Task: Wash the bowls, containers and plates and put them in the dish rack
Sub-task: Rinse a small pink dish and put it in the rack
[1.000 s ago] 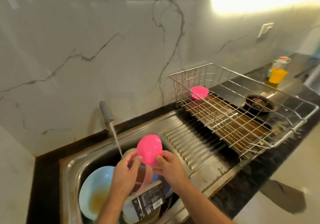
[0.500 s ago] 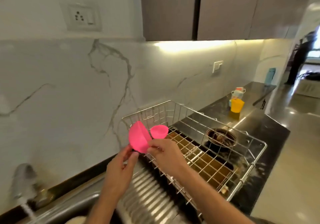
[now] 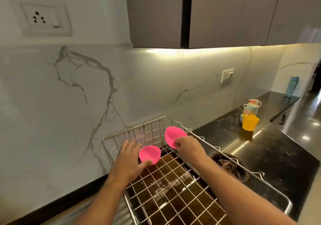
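Over rack (image 3: 173,188), two glossy pink bowls (image 3: 149,154)

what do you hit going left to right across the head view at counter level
left hand → pink bowl in the rack → pink bowl held up by the right hand → right hand → dark round dish → yellow cup → blue bottle
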